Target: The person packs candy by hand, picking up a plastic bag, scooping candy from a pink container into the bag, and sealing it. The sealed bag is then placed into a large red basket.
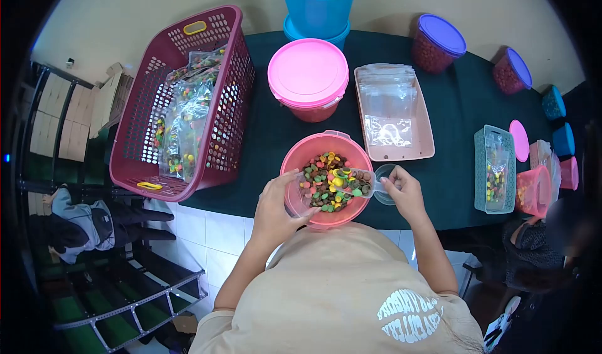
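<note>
A pink bowl (351, 218) of brown, green, yellow and pink candies stands at the table's front edge. My left hand (276, 205) holds a clear plastic bag (298, 197) over the bowl's left side, thumb and fingers spread around it. In my right hand (403, 192) is the handle of a clear scoop (378, 186), whose candy-filled end lies over the bowl, pointing at the bag. A round clear container (384, 171) sits beneath the scoop handle, right of the bowl.
A maroon basket (236, 112) of filled bags stands left. Behind the bowl is a pink-lidded tub (308, 72); a tray (427, 128) holds empty bags. A green basket (480, 172) is farther right. People are at far left and right.
</note>
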A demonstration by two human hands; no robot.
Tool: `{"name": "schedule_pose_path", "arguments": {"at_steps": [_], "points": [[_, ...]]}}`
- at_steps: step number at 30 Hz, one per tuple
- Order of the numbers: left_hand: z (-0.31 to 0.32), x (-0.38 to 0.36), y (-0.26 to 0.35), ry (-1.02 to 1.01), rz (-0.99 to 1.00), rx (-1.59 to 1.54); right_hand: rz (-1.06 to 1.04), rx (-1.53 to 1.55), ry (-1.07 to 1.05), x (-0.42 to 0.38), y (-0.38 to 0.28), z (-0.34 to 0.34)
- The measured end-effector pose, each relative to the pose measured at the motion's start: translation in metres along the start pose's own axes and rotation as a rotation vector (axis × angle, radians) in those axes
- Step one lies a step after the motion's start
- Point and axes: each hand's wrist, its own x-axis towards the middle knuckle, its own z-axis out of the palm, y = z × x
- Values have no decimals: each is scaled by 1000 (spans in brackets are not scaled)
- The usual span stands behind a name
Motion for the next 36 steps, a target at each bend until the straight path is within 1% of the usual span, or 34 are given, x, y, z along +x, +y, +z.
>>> {"name": "schedule_pose_path", "arguments": {"at_steps": [1,3,4,6,7,9,10,11,13,17,19,21,23,26,28,31,36], "points": [[2,0,1,2,-13,14,-5,-1,-6,0,-3,-1],[7,-2,4,10,-30,29,-68,132,-45,0,-13,-3],[10,-3,6,6,-39,42,-74,130,-51,0,-19,-6],[14,-4,9,11,-51,55,-63,72,-146,0,-32,-10],[17,-4,11,9,-39,48,-69,70,-152,3,-33,-9],[22,-6,13,14,-33,41,-110,3,-250,8,-34,-5],[26,-8,12,26,-3,83,-109,-89,-264,8,-41,-5],[28,-9,11,37,26,125,-116,-94,-269,9,-46,-6],[28,-9,13,55,18,129,-81,-79,-348,13,-54,-8],[29,-10,11,91,28,153,-38,-171,-359,18,-62,-9],[30,-10,8,94,31,152,-142,-167,-358,21,-53,-5],[28,-9,6,92,38,149,-152,-173,-344,22,-53,-4],[25,-7,5,58,32,147,-159,-181,-326,22,-55,-3],[22,-3,4,59,43,155,-133,-143,-338,21,-57,-2],[22,0,1,45,60,143,-91,-95,-383,21,-56,-2],[21,5,-2,14,82,125,-116,-108,-325,18,-58,1],[20,16,-5,-59,146,89,-103,-153,-286,12,-65,5]]}}
